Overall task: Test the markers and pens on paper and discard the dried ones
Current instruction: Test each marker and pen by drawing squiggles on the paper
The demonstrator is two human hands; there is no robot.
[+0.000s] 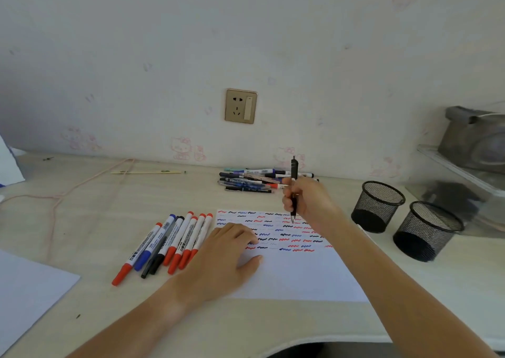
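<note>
The left hand (228,254) is laid flat, palm down, fingers relaxed and slightly spread, the forearm stretched forward. The right hand (308,202) is raised, fingers curled in a writing grip, its forearm angled inward.

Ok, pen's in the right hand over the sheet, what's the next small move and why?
Probably lower the black pen until its tip meets the paper and scribble. The right hand holds it upright, tip seemingly just above the squiggle rows, while the left hand lies flat on the sheet, steadying it.
</note>
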